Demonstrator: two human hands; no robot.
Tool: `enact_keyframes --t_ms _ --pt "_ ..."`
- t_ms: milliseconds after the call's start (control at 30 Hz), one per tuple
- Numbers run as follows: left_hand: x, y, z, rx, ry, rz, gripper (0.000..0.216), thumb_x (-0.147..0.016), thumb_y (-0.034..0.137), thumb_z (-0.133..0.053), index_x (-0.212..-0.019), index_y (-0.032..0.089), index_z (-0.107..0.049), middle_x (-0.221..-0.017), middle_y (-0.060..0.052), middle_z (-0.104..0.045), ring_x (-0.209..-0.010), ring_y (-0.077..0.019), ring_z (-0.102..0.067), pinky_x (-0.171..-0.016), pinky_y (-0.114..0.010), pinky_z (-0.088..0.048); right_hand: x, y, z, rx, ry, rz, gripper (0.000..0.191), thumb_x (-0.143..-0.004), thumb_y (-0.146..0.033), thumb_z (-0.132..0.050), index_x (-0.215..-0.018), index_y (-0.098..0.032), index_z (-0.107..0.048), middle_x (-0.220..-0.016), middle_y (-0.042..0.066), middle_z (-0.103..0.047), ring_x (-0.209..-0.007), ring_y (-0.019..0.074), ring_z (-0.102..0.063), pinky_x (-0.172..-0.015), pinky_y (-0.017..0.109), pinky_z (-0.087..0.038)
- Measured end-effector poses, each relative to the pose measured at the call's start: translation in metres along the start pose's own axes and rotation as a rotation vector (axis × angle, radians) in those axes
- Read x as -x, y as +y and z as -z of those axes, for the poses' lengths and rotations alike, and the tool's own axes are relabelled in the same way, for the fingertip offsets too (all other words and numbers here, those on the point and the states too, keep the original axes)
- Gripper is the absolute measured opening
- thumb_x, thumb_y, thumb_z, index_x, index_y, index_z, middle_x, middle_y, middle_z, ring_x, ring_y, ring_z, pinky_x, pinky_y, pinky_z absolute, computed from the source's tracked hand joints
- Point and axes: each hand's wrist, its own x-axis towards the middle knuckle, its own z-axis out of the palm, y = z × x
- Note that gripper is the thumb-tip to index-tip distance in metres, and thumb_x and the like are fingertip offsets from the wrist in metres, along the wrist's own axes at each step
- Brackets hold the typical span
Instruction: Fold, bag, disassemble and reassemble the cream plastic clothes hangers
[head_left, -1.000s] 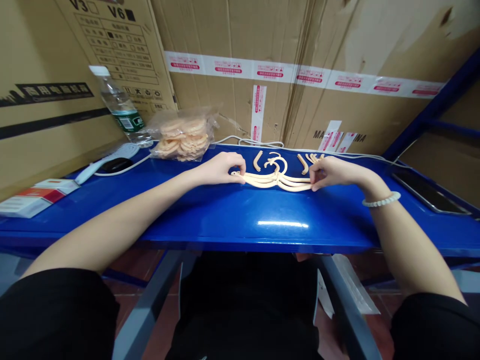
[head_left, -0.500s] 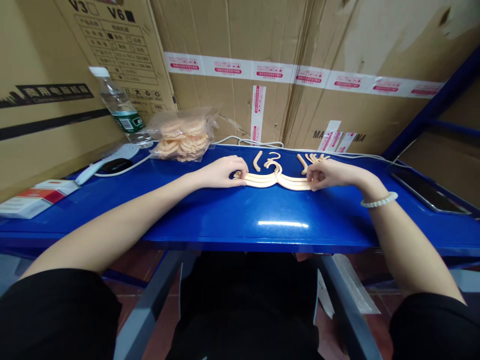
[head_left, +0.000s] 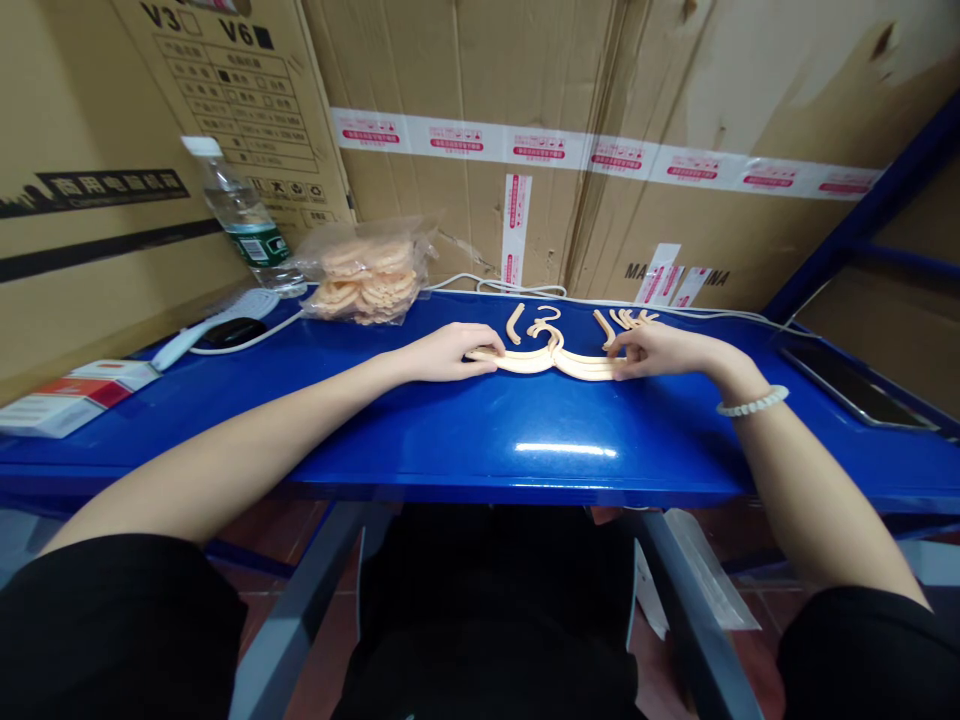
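Note:
Pale curved puffed snack sticks lie on the blue desk (head_left: 420, 430) in front of me. Two groups of them, the left sticks (head_left: 525, 361) and the right sticks (head_left: 586, 367), bow downward and meet at a centre point. My left hand (head_left: 466, 352) is closed with thumb and fingers around the outer end of the left group. At the outer end of the right group, my right hand (head_left: 651, 350) pinches the sticks. Smaller curled pieces (head_left: 547, 326) sit above the meeting point. My fingers hide both outer ends in part.
Behind lie a loose stick (head_left: 515, 323), another stick (head_left: 603, 328) and several short pieces (head_left: 634, 318). A clear bag of snacks (head_left: 367, 275), a water bottle (head_left: 251, 225) and a red-white box (head_left: 75, 398) are to the left. A phone (head_left: 859, 388) lies right. Cardboard (head_left: 465, 60) stands behind.
My left hand has slid slightly right and its fingers lie lower over the left sticks, covering more of them. My right hand has shifted a little left.

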Motion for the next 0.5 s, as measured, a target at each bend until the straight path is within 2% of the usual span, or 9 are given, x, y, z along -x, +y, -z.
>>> enact_keyframes --t_ms 167,400,500 --pt "-0.0001 -0.0017 0.0035 -0.001 0.004 0.019 0.023 -0.093 0.037 -0.060 -0.099 0.018 -0.072 -0.102 -0.008 -0.075 -0.091 -0.0210 -0.070 -0.083 -0.030 -0.050 -0.0025 -0.0047 -0.0015 -0.006 0.028 0.002 0.048 -0.081 -0.056 -0.063 -0.107 -0.016 -0.073 -0.082 0.007 -0.073 -0.073 0.0238 -0.065 -0.065 0.033 -0.040" --pt "0.0021 -0.0069 0.0015 -0.100 0.030 0.014 0.022 -0.090 0.035 -0.060 -0.100 0.019 -0.070 -0.105 -0.009 -0.074 -0.098 -0.0242 -0.068 -0.086 -0.032 -0.049 -0.0015 -0.0079 -0.0013 0.015 0.040 -0.034 0.047 -0.081 -0.054 -0.064 -0.108 -0.016 -0.072 -0.084 0.007 -0.073 -0.074 0.0241 -0.066 -0.066 0.033 -0.042" --pt "0.0021 -0.0042 0.0019 -0.084 0.024 0.043 0.026 -0.087 0.040 -0.064 -0.103 0.019 -0.068 -0.107 -0.008 -0.074 -0.098 -0.0245 -0.069 -0.086 -0.032 -0.049 0.0002 -0.0082 -0.0006 0.015 0.040 -0.029 0.047 -0.082 -0.052 -0.063 -0.111 -0.016 -0.072 -0.083 0.007 -0.074 -0.074 0.0247 -0.067 -0.066 0.033 -0.042"
